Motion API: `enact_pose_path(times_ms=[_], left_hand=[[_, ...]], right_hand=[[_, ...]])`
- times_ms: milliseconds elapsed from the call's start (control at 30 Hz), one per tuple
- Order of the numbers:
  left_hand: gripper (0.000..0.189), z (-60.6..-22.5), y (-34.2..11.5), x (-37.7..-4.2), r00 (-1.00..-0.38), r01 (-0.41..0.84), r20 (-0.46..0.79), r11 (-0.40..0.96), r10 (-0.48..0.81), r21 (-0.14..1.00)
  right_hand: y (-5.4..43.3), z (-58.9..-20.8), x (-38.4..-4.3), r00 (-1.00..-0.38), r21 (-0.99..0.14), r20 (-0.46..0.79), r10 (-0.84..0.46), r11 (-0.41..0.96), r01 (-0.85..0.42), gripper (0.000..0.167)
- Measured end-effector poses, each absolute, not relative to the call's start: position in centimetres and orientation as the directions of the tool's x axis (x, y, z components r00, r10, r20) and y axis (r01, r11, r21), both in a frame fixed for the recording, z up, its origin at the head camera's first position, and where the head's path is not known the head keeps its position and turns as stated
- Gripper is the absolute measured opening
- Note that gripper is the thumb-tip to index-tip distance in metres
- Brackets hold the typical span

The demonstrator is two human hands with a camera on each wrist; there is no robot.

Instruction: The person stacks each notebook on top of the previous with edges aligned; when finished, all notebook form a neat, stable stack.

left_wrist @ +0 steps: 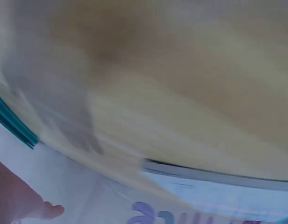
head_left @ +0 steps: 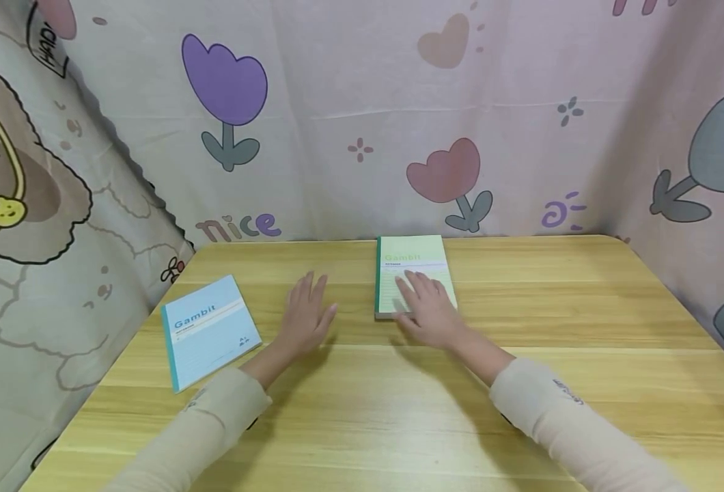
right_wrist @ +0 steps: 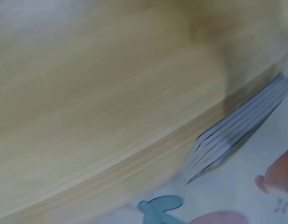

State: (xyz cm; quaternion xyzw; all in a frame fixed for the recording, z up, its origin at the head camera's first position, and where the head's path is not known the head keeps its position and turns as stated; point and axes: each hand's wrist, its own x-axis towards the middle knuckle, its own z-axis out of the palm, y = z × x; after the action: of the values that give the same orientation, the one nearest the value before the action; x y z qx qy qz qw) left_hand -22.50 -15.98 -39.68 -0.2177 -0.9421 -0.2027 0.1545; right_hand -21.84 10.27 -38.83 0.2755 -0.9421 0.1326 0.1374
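A stack of notebooks with a pale green "Gambit" cover [head_left: 414, 253] lies at the back middle of the table. My right hand [head_left: 432, 314] is over its near right part, fingers spread and fairly straight; whether they touch the cover I cannot tell. In the right wrist view, several layered page edges [right_wrist: 237, 128] show beside part of the hand [right_wrist: 277, 175]. My left hand [head_left: 303, 318] is above the table between the stack and a light blue "Gambit" notebook [head_left: 211, 331], fingers extended, holding nothing. The left wrist view shows the blue notebook's edge [left_wrist: 218, 182] and the stack's teal spine [left_wrist: 13, 123].
The wooden table [head_left: 362, 417] ends at the back against a printed curtain [head_left: 337, 89] with flowers and hearts. More printed cloth [head_left: 24, 294] hangs along the left side. The blue notebook lies turned at an angle near the table's left edge.
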Motion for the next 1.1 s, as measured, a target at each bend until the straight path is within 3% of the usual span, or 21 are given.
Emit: enact_pose_path(times_ms=[200, 533, 1100], left_hand=[[0.062, -40.2, -19.0, -20.9, -0.888, 0.412, 0.343, 0.861, 0.306, 0.299], [0.07, -41.3, -23.2, -18.9, -0.934, 0.276, 0.279, 0.947, 0.225, 0.162], [0.075, -42.1, -29.4, -14.2, -0.979, 0.161, 0.146, 0.975, 0.139, 0.152]], right_hand=[[7.6, -39.6, -21.4, -0.784, -0.159, 0.233, -0.575, 0.773, -0.614, 0.07], [3.9, -40.1, -20.4, -0.741, -0.137, 0.133, -0.658, 0.728, -0.671, 0.075], [-0.7, -40.3, -19.2, -0.683, -0.081, 0.031, -0.729, 0.68, -0.729, 0.077]])
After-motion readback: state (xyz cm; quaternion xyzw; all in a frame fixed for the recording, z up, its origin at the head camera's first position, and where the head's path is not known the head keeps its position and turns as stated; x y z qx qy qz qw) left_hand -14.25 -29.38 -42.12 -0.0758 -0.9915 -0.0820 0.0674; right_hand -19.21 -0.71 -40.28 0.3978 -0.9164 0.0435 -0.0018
